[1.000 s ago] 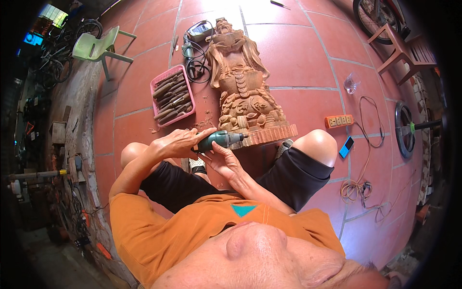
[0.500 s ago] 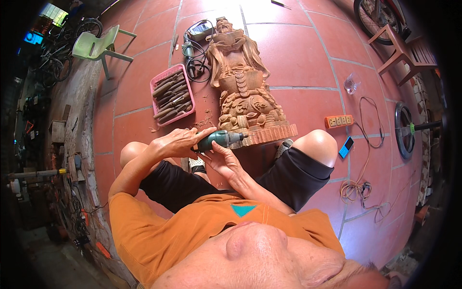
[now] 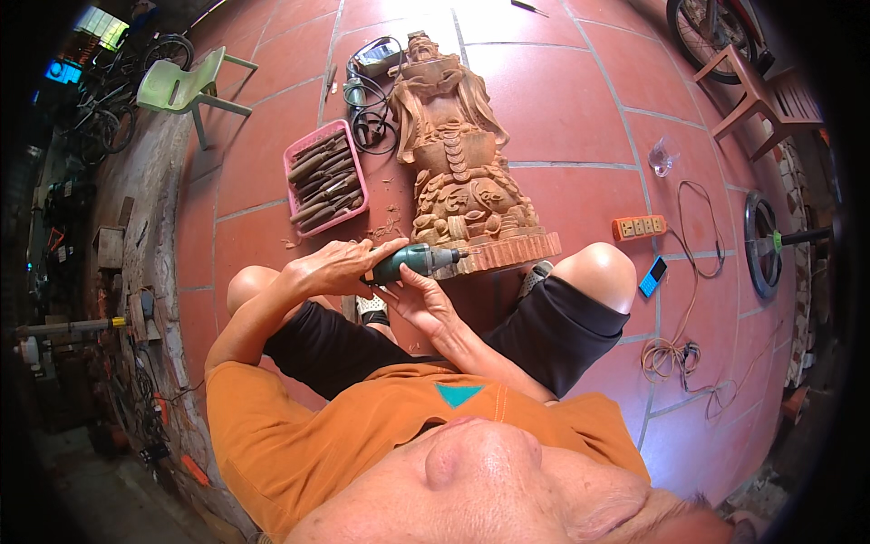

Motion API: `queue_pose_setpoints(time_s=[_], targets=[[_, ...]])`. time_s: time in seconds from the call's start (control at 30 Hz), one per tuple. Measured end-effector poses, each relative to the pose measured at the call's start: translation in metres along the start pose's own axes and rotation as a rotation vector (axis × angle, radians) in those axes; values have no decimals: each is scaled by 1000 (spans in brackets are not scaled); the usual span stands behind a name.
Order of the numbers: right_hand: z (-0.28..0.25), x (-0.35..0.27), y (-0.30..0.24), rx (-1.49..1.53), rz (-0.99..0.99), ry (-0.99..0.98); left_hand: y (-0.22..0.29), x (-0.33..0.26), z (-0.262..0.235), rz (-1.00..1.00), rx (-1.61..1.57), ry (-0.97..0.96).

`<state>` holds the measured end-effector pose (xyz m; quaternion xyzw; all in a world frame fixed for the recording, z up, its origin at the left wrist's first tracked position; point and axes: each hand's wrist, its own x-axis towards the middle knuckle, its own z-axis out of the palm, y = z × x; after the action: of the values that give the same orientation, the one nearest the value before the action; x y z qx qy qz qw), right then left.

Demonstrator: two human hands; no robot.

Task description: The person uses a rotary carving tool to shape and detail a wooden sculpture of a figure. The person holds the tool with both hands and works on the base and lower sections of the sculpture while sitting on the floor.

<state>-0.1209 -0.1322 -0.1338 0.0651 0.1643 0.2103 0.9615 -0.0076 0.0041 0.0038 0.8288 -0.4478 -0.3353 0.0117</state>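
Note:
A green-and-grey handheld die grinder [image 3: 403,265] lies sideways in both hands at the base of a carved wooden statue [image 3: 458,163]. My left hand [image 3: 331,267] is wrapped round its rear body, with the index finger stretched along the top. From below, my right hand [image 3: 419,304] grips near the front of the body, thumb up against it. The grinder's nose points right, at the left part of the statue's ribbed base [image 3: 507,254]. Whether the bit touches the wood is too small to tell. The statue lies on its back, its head away from me.
Left of the statue stands a pink basket [image 3: 362,195] of wooden-handled carving tools, with a corded device [image 3: 376,59] beyond it. Wood chips lie nearby. At right are an orange power strip [image 3: 638,228], a blue phone [image 3: 652,276], a clear cup [image 3: 662,159] and loose cords. Chairs stand farther off.
Almost nothing differs. Both hands and the grinder keep nearly the same place at the statue's base.

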Motion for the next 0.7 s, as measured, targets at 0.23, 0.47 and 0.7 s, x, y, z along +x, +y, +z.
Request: queue_pose_setpoints(time_s=[0.23, 0.47, 0.7], targets=[[4, -2, 2, -31, -33, 19, 4, -1, -3, -10, 12, 1], [-6, -3, 1, -59, -22, 20, 9, 4, -1, -47, -1, -28], [0, -2, 2, -37, 1, 43, 12, 1, -2, -98, -26, -37]])
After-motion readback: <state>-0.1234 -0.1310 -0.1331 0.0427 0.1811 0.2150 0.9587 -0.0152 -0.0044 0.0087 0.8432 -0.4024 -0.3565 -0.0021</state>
